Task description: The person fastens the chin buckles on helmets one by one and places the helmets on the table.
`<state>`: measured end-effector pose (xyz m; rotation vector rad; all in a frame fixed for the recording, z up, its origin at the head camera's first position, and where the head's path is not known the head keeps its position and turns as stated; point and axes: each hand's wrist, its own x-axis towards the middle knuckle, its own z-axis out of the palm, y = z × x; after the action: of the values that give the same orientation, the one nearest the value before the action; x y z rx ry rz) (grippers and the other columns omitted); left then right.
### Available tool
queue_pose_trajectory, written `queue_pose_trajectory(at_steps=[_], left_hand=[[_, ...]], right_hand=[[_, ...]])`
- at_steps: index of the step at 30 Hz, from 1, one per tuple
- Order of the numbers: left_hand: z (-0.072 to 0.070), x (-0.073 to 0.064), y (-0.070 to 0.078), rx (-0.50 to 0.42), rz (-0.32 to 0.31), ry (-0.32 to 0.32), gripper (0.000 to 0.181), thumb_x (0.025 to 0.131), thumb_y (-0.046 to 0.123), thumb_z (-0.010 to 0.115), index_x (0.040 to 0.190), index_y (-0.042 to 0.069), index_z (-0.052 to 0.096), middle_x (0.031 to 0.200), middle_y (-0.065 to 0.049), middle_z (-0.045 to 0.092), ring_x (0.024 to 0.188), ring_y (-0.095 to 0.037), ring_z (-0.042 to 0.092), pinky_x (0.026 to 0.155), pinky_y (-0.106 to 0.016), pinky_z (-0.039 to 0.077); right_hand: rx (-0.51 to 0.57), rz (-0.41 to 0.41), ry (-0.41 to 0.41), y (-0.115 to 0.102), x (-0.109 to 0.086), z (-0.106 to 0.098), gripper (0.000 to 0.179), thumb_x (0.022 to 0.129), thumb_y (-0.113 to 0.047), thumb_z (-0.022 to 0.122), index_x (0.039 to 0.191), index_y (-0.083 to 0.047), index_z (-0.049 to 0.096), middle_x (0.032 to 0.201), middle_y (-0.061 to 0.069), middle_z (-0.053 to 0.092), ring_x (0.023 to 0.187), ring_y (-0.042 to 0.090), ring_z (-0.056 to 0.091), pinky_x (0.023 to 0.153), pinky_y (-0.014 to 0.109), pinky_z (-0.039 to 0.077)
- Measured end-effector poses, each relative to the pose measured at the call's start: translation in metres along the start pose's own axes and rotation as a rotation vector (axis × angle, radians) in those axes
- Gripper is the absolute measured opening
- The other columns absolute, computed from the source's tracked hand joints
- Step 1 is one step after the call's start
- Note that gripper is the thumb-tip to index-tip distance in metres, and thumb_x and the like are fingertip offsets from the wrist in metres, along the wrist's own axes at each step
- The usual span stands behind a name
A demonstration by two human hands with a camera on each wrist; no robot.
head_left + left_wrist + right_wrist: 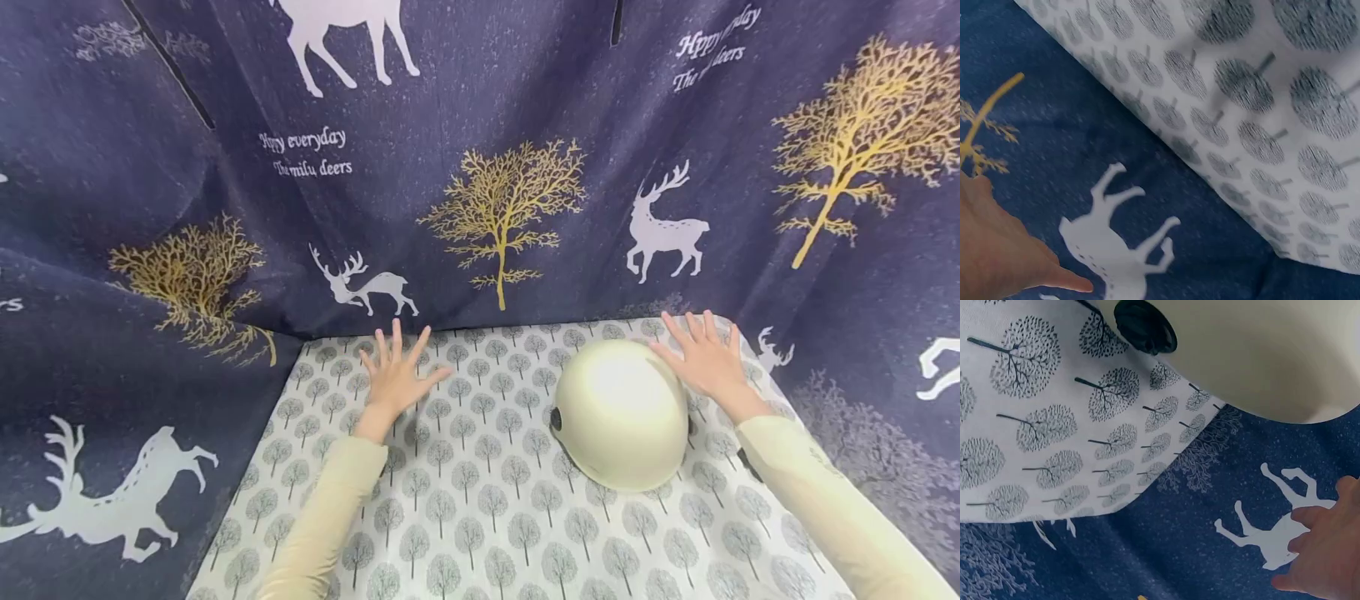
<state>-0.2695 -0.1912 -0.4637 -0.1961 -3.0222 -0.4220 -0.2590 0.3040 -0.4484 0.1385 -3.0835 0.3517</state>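
Note:
A cream, rounded helmet (622,417) sits dome up on the right half of the table, with a dark round fitting (1145,326) on its side in the right wrist view. My right hand (708,362) is spread just right of the helmet, thumb near its upper edge, holding nothing. My left hand (397,379) is spread at the back left of the table, well apart from the helmet, with nothing in it. Both wrist views show part of each hand, the left hand (1004,244) and the right hand (1329,544), fingers extended.
The table (480,500) has a white cloth printed with grey trees. Dark blue fabric (450,125) with deer and gold trees hangs behind it and along both sides. A small dark object (750,465) shows partly beside the right sleeve.

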Motion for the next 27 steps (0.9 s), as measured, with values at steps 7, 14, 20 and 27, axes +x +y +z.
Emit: queue_pose_trajectory(at_steps=[7, 14, 20, 27], left_hand=[[0.017, -0.004, 0.033, -0.017, 0.049, -0.027, 0.086, 0.086, 0.076, 0.046, 0.153, 0.047, 0.001, 0.162, -0.005, -0.024, 0.147, -0.046, -0.018, 0.111, -0.074, -0.009], [0.041, -0.007, 0.065, -0.07, 0.073, -0.036, 0.087, 0.084, 0.078, 0.046, 0.152, 0.049, 0.001, 0.165, -0.008, -0.011, 0.149, -0.047, -0.007, 0.111, -0.076, 0.002], [0.071, -0.012, 0.095, -0.117, 0.13, -0.075, 0.089, 0.084, 0.076, 0.05, 0.154, 0.047, 0.002, 0.165, -0.011, -0.005, 0.148, -0.049, -0.002, 0.108, -0.079, 0.013], [0.1, -0.018, 0.125, -0.134, 0.168, -0.117, 0.092, 0.081, 0.079, 0.049, 0.154, 0.047, 0.003, 0.165, -0.011, -0.006, 0.148, -0.049, 0.003, 0.109, -0.078, 0.016]], right_hand=[[0.076, 0.046, 0.021, 0.002, -0.007, -0.002, 0.08, 0.096, -0.069, 0.025, 0.158, -0.021, 0.009, 0.16, 0.029, 0.01, 0.146, 0.054, -0.005, 0.109, 0.076, -0.015], [0.189, 0.08, -0.025, -0.004, -0.016, 0.006, 0.089, 0.092, -0.073, 0.033, 0.158, -0.023, 0.001, 0.16, 0.028, 0.001, 0.144, 0.053, -0.015, 0.104, 0.079, -0.018], [0.246, 0.085, -0.074, -0.016, -0.02, 0.018, 0.097, 0.089, -0.075, 0.039, 0.158, -0.018, 0.002, 0.159, 0.031, 0.002, 0.143, 0.057, -0.015, 0.102, 0.081, -0.016], [0.263, 0.088, -0.089, -0.018, -0.022, 0.031, 0.097, 0.088, -0.076, 0.041, 0.158, -0.022, 0.001, 0.16, 0.029, -0.002, 0.141, 0.058, -0.017, 0.101, 0.081, -0.017]])
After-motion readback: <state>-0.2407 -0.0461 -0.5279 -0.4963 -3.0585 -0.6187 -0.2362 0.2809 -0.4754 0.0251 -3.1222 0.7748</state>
